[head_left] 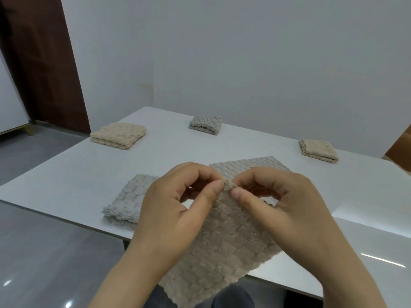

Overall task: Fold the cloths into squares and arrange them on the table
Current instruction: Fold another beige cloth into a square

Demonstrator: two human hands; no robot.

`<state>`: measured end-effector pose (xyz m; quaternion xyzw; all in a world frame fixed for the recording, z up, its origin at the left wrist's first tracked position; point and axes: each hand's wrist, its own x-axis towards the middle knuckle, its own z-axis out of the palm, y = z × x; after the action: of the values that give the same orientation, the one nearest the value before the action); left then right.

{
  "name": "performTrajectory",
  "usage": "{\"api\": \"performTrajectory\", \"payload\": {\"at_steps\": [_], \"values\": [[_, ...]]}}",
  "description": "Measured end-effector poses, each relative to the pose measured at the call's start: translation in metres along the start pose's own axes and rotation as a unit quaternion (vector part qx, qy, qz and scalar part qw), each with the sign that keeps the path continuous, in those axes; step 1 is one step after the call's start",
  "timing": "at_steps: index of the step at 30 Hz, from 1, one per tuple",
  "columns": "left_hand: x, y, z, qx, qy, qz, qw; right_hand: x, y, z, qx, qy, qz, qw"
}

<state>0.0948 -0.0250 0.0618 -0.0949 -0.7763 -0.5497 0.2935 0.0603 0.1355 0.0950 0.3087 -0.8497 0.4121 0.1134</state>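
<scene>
I hold a beige textured cloth (pixel 222 247) up over the near edge of the white table (pixel 73 181). My left hand (pixel 173 210) and my right hand (pixel 287 205) both pinch its top corner, thumbs and fingertips meeting close together. The cloth hangs down toward my lap. Behind my hands lies a flat grey cloth (pixel 251 166), partly hidden. A folded grey cloth (pixel 126 198) rests at the near left. At the far side sit a folded beige cloth (pixel 119 134), a small folded grey cloth (pixel 206 124) and a folded beige cloth (pixel 319 150).
A white wall runs behind the table. A dark brown door (pixel 44 63) stands at the far left, with grey glossy floor (pixel 44 252) to the left and below. A brown edge of furniture (pixel 402 143) shows at the far right.
</scene>
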Motion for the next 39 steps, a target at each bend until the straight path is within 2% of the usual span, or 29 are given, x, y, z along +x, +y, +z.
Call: {"api": "performTrajectory", "payload": {"at_steps": [3, 6, 10, 16, 30, 39], "values": [[-0.005, -0.006, 0.001, -0.062, -0.028, -0.051, 0.996, -0.001, 0.003, 0.0, -0.006, 0.016, -0.001, 1.0], [-0.01, -0.013, 0.004, -0.075, -0.029, -0.076, 0.994, -0.002, 0.005, -0.001, 0.001, 0.015, 0.009, 1.0], [-0.012, -0.015, 0.008, -0.088, -0.011, -0.08, 0.993, -0.002, 0.004, 0.001, 0.003, 0.012, 0.002, 1.0], [-0.014, -0.013, 0.01, -0.097, -0.025, -0.074, 0.992, -0.003, 0.005, -0.001, 0.012, 0.042, 0.001, 0.999], [-0.024, -0.038, 0.011, -0.014, -0.08, -0.071, 0.994, -0.007, 0.009, -0.006, 0.025, 0.125, 0.024, 0.992], [-0.034, -0.062, 0.012, 0.014, -0.106, -0.098, 0.989, -0.01, 0.018, -0.011, 0.031, 0.177, 0.031, 0.983]]}}
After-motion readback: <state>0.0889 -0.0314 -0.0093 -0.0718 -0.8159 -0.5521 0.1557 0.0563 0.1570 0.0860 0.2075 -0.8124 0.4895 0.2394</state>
